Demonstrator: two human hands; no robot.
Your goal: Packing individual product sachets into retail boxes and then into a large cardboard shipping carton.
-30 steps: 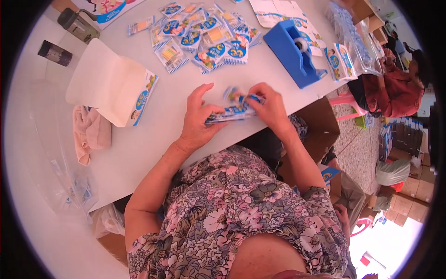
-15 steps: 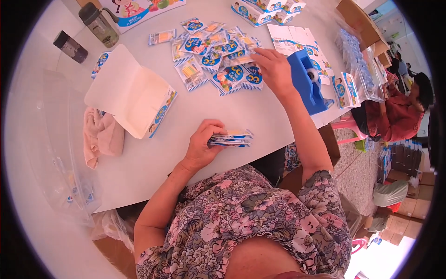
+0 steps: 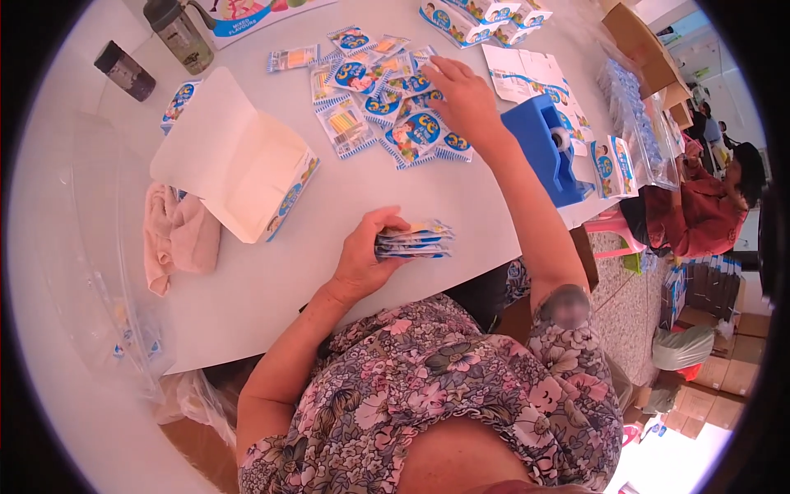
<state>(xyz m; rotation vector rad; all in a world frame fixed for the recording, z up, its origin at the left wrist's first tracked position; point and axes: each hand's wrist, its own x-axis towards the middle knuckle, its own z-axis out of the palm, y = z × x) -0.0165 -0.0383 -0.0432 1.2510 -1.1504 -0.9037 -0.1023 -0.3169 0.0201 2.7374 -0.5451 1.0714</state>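
My left hand (image 3: 368, 255) is closed around a small stack of candy packets (image 3: 421, 239), held on edge just above the table's near side. Over the right side of a loose pile of blue-and-white candy packets (image 3: 344, 128) reaches my right hand (image 3: 465, 99), its fingers stretched and apart, fingertips at the packets. Whether it touches one is hard to make out. Left of the pile lies an open white carton (image 3: 239, 173) with its lid flap raised and its inside bare. A blue tape dispenser (image 3: 539, 152) stands to the right of my right forearm.
A pink cloth (image 3: 183, 235) lies beside the carton. Two dark bottles stand at the far left, one a tall flask (image 3: 179, 41). Flattened cartons (image 3: 535, 82) and filled boxes (image 3: 469, 20) are at the far right. Another person (image 3: 699, 206) sits beyond the table's right edge.
My right hand has moved farther and a little left over the packet pile. My left hand keeps its stack, which now looks slightly more fanned. The whole view has shifted a little.
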